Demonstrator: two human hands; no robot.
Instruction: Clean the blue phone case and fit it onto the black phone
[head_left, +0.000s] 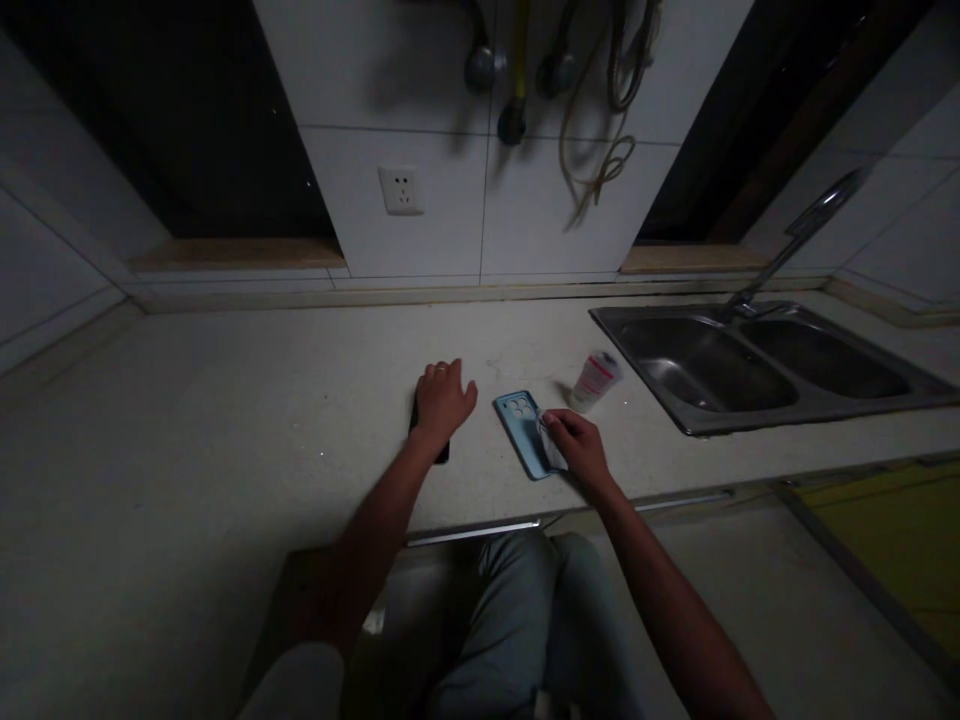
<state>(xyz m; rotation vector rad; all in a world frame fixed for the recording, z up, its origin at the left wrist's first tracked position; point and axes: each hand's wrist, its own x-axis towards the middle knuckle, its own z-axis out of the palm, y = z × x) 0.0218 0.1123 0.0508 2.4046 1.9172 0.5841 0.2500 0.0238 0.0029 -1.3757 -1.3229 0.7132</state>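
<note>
My left hand [442, 400] lies over a black phone [442, 453] on the counter, its thumb held apart from the fingers. Most of that phone is hidden beneath the hand. To its right lies a light blue phone case [525, 440] with a cut-out for several camera lenses; whether a phone sits inside I cannot tell. My right hand [579, 447] pinches a thin whitish wipe [553, 452] between thumb and fingers. The wipe hangs over the right side of the blue case.
Behind my right hand stands a clear plastic cup [596, 381] with a red band. A double steel sink [694, 425] with a tall faucet [799, 235] is at the right. The counter [247, 400] meets a tiled wall with a socket [400, 190] and hanging hoses.
</note>
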